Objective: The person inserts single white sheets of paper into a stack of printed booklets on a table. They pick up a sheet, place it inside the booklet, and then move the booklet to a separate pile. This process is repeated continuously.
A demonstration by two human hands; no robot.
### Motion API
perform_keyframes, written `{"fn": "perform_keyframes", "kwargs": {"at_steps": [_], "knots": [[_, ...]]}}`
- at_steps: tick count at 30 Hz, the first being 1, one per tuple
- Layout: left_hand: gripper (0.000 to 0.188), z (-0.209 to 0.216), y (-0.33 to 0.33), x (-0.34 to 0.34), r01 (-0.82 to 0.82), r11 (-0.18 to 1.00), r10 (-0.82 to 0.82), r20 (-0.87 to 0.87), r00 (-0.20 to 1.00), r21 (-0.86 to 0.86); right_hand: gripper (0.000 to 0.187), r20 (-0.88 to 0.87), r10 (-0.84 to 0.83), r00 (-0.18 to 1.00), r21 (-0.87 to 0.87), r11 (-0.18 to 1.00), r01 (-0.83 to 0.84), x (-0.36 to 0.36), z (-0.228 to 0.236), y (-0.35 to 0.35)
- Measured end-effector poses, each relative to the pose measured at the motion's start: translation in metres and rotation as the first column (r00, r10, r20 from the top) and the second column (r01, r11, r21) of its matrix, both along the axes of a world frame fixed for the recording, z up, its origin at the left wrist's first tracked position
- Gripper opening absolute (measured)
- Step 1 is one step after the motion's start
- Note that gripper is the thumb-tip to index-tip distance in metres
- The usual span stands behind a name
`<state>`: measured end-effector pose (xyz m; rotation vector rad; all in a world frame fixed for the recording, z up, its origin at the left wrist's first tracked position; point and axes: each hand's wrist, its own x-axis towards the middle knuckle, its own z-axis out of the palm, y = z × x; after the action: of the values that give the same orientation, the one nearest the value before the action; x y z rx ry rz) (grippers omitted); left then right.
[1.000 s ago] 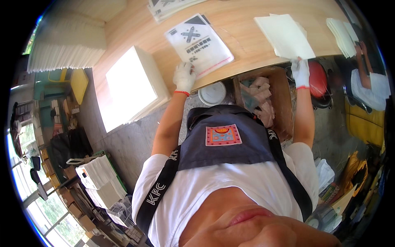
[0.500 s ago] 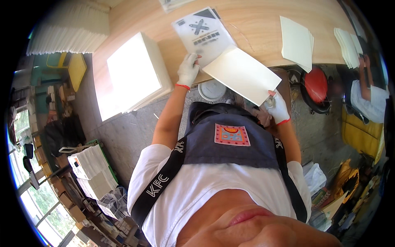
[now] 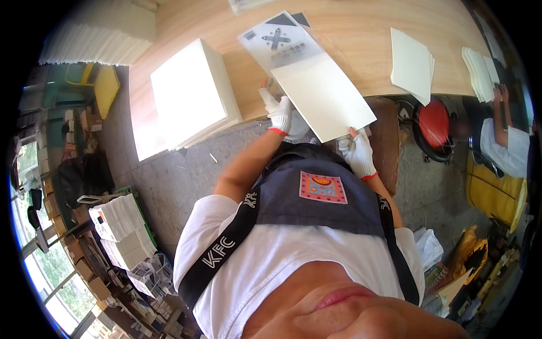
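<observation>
A white paper pad (image 3: 323, 97) slants over the table's near edge, its far end overlapping a clear plastic sleeve (image 3: 278, 38) printed with crossed pencils. Whether the pad's end is inside the sleeve or on top, I cannot tell. My right hand (image 3: 357, 152), in a white glove with bare fingertips, grips the pad's near right corner, thumb above and fingers hidden underneath. My left hand (image 3: 276, 111), gloved the same way, is at the pad's left edge with its fingers apart, one stretched toward the table. A thick stack of white paper (image 3: 183, 93) lies to its left.
A smaller pile of white sheets (image 3: 412, 65) lies at the right of the wooden table (image 3: 350, 34). Tall paper stacks (image 3: 101, 34) fill the far left. A red stool (image 3: 433, 130) stands beyond the brown seat (image 3: 385, 135). Another person (image 3: 502, 135) sits at far right.
The pad has turned more lengthwise, its near end swinging left, and lines up with the sleeve. My left hand has come off the sleeve toward me and right; my right hand has shifted left.
</observation>
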<state>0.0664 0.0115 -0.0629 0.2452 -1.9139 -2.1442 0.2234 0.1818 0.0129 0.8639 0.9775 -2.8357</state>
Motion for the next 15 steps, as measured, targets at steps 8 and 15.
{"fn": "perform_keyframes", "kwargs": {"at_steps": [8, 15], "knots": [[0.046, -0.002, 0.026, 0.019, 0.069, 0.381, -0.630, 0.204, 0.749, 0.922, 0.025, -0.104, 0.180, 0.978, 0.026, 0.984, -0.178, -0.004, 0.011, 0.009], [0.026, -0.057, 0.005, 0.081, 0.524, 0.815, -0.578, 0.291, 0.762, 0.248, 0.025, 0.163, 0.163, 0.973, 0.024, 0.985, -0.169, -0.026, -0.024, -0.029]]}}
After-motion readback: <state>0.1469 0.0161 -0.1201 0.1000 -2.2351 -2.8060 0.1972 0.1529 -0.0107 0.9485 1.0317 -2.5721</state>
